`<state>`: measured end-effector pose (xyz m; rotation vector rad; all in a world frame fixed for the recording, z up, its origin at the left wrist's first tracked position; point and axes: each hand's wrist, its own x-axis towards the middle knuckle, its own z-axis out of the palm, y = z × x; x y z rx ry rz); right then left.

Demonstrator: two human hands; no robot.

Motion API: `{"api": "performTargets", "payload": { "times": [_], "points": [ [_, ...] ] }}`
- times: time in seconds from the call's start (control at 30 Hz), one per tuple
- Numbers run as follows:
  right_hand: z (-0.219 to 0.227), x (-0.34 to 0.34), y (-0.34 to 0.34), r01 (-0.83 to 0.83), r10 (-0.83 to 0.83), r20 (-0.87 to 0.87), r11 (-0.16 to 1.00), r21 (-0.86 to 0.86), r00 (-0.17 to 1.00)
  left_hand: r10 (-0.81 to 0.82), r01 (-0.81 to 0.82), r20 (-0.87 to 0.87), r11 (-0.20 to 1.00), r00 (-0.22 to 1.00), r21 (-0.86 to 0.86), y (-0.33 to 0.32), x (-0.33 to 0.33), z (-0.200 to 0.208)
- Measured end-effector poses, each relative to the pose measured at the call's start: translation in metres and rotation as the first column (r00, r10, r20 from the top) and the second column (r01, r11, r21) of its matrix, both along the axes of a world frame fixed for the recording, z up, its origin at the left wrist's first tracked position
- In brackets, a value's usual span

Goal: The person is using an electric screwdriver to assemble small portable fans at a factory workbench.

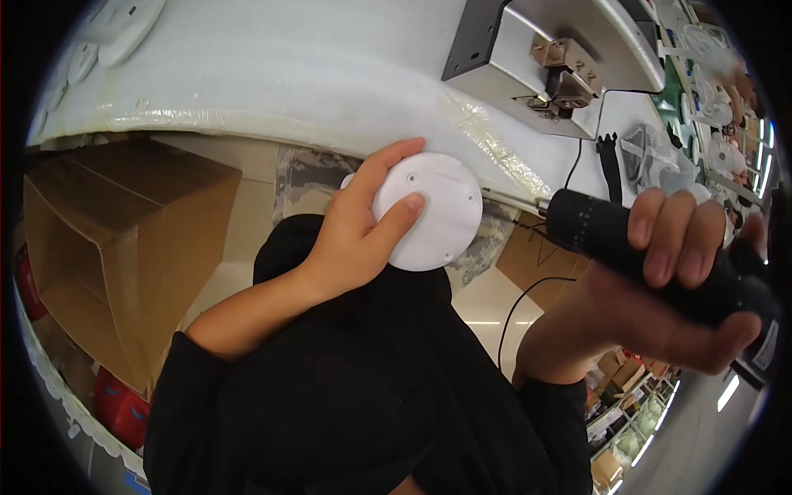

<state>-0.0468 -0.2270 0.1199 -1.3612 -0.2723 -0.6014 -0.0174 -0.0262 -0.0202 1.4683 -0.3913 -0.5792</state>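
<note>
A round white plastic cover (441, 216) with small screw holes is in my left hand (351, 219), held over my lap at the table's front edge. The thumb of that hand lies on its face and the fingers reach round its far left rim. My right hand (631, 318) is wrapped round a black electric screwdriver (590, 227), which is tilted nearly level. Its thin bit points left toward the cover's right edge. Whether the tip touches the cover I cannot make out.
A grey metal machine (528, 78) with a small metal mechanism stands on the white table (272, 66) at the far right. White round parts (132, 29) lie far left. An open cardboard box (128, 223) sits left of me. A black cable (528, 289) hangs at right.
</note>
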Motion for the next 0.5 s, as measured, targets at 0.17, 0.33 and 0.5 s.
{"api": "performTargets", "payload": {
  "times": [0.17,0.33,0.5],
  "points": [
    [-0.010,-0.008,0.003,-0.007,0.006,-0.022,0.999,-0.045,1.000,0.002,-0.004,-0.061,1.000,0.998,-0.023,-0.002,0.002,0.002],
    [-0.023,-0.005,0.005,-0.026,0.024,-0.034,0.999,-0.048,0.999,0.006,-0.007,-0.042,1.000,0.999,-0.020,-0.002,0.000,0.000],
    [-0.025,0.000,0.006,-0.168,0.159,-0.063,0.969,-0.180,0.985,0.013,-0.022,-0.117,0.997,0.993,-0.073,-0.003,-0.003,-0.001]
  ]
}}
